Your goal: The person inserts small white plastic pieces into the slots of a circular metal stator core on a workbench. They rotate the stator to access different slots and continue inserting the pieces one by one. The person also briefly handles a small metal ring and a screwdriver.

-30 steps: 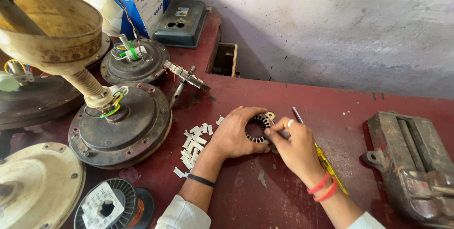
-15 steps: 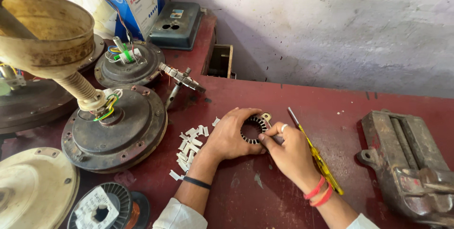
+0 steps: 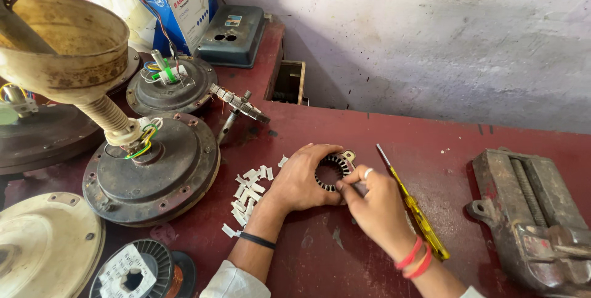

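Still both hands (image 3: 301,178) (image 3: 375,202) pinch stator ring (image 3: 332,172); position unchanged, screwdriver (image 3: 412,209) beside.

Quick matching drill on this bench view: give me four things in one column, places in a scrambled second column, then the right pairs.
Things:
1. stator ring
2. yellow screwdriver
3. bench vise
4. white paper strips

Places:
A. far right of the table
B. between the left hand and right hand
C. left of the left hand
D. on the table just right of the right hand

Pairs: 1-B, 2-D, 3-A, 4-C
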